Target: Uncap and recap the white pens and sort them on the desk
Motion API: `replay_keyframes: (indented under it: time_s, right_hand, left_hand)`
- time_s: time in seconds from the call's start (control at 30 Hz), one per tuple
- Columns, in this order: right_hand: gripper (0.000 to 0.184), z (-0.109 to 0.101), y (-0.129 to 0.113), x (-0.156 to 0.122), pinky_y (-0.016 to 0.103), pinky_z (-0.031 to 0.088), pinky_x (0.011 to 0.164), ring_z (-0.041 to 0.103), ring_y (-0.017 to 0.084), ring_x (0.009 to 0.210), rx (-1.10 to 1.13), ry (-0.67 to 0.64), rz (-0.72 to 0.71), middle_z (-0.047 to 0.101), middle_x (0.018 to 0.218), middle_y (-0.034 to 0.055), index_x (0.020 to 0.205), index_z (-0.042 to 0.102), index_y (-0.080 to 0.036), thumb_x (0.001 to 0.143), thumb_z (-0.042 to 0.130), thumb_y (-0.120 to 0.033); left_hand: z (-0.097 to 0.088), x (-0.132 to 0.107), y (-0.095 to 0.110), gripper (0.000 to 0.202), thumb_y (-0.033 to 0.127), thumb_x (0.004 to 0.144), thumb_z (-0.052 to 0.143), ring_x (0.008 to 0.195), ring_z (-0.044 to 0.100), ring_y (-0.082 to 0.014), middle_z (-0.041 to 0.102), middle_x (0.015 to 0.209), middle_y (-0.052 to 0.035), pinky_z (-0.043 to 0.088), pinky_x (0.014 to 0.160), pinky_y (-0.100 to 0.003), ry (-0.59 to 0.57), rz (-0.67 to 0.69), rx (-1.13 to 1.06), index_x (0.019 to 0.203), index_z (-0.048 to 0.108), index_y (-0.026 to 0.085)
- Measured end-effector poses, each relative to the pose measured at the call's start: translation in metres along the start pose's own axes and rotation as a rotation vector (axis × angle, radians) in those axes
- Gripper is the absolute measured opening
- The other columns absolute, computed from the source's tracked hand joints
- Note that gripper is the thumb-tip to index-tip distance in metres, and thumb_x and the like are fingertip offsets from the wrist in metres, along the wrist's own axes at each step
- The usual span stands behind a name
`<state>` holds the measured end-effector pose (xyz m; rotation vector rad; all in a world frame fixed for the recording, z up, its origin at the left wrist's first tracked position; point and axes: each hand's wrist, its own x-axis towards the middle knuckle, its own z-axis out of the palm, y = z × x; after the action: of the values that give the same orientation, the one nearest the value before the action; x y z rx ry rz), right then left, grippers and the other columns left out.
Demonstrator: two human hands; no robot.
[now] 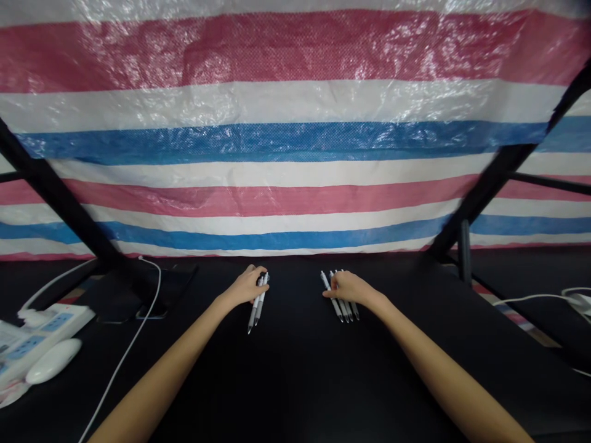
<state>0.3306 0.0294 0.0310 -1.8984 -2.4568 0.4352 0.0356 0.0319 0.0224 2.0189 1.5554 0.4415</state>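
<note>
Two white-and-grey click pens [259,307] lie side by side, slanted, on the black tabletop left of the middle. My left hand [244,287] is closed around their upper part, its thumb and fingers on the barrels. To the right, several matching pens [344,309] lie in a close row, leaning the other way. My right hand [351,288] covers their upper middle with curled fingers, the thumb reaching across the leftmost pen. Both sets have their grey grips and tips toward me. The fingertips of my right hand are partly hidden behind the hand.
A white power strip [60,323] and a white computer mouse [54,361] are at the left edge, with a white cable [133,344] running beside them. Black frame legs [480,197] stand on both sides. A striped plastic sheet [277,200] hangs behind the table.
</note>
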Motion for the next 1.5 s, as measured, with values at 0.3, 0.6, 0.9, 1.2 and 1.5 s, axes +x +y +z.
replay_keyframes:
  time_s: [0.3, 0.6, 0.9, 1.2, 1.5]
  right_hand:
    - [0.038, -0.010, -0.005, -0.008, 0.024, 0.033, 0.052, 0.059, 0.018, 0.063, 0.011, -0.108, -0.040, 0.064, 0.064, 0.0058, 0.062, 0.064, -0.016, 0.070, 0.060, -0.053]
    - [0.021, -0.012, -0.009, -0.011, 0.023, 0.035, 0.053, 0.056, 0.014, 0.061, 0.095, -0.162, -0.070, 0.062, 0.064, 0.0039, 0.067, 0.066, -0.014, 0.070, 0.063, -0.034]
    - [0.024, -0.020, -0.015, -0.015, 0.023, 0.034, 0.051, 0.047, 0.009, 0.051, 0.352, -0.083, -0.242, 0.058, 0.056, 0.0010, 0.069, 0.068, -0.013, 0.073, 0.061, -0.035]
    - [0.025, -0.029, -0.027, -0.026, 0.021, 0.025, 0.046, 0.037, 0.006, 0.045, 0.388, -0.088, -0.293, 0.048, 0.049, -0.0035, 0.074, 0.068, -0.013, 0.073, 0.062, -0.038]
    - [0.027, -0.029, -0.035, -0.031, 0.022, 0.019, 0.044, 0.030, 0.005, 0.043, 0.407, -0.095, -0.327, 0.042, 0.046, -0.0064, 0.074, 0.068, -0.013, 0.073, 0.063, -0.040]
  left_hand:
    - [0.003, 0.001, 0.008, 0.037, 0.021, 0.070, 0.058, 0.074, 0.059, -0.0126, 0.041, 0.104, -0.0068, 0.051, 0.051, -0.021, 0.157, 0.004, 0.003, 0.107, 0.053, 0.017]
    - [0.000, -0.001, 0.008, 0.033, 0.036, 0.078, 0.053, 0.093, 0.057, -0.0227, 0.051, 0.105, -0.0064, 0.048, 0.077, -0.034, 0.152, 0.056, 0.312, 0.106, 0.054, 0.021]
    - [-0.007, -0.012, 0.033, 0.044, 0.039, 0.085, 0.050, 0.110, 0.049, -0.0229, 0.055, 0.120, -0.0060, 0.036, 0.096, -0.042, 0.147, 0.485, 0.217, 0.127, 0.045, 0.027]
    - [-0.010, -0.020, 0.049, 0.025, 0.031, 0.085, 0.053, 0.082, 0.059, -0.0144, 0.063, 0.094, -0.0025, 0.046, 0.078, -0.029, 0.131, 0.634, 0.134, 0.108, 0.059, 0.021]
    - [-0.006, -0.022, 0.051, 0.025, 0.033, 0.088, 0.047, 0.093, 0.051, -0.0191, 0.056, 0.100, -0.0064, 0.044, 0.082, -0.034, 0.172, 0.761, 0.341, 0.106, 0.061, 0.022]
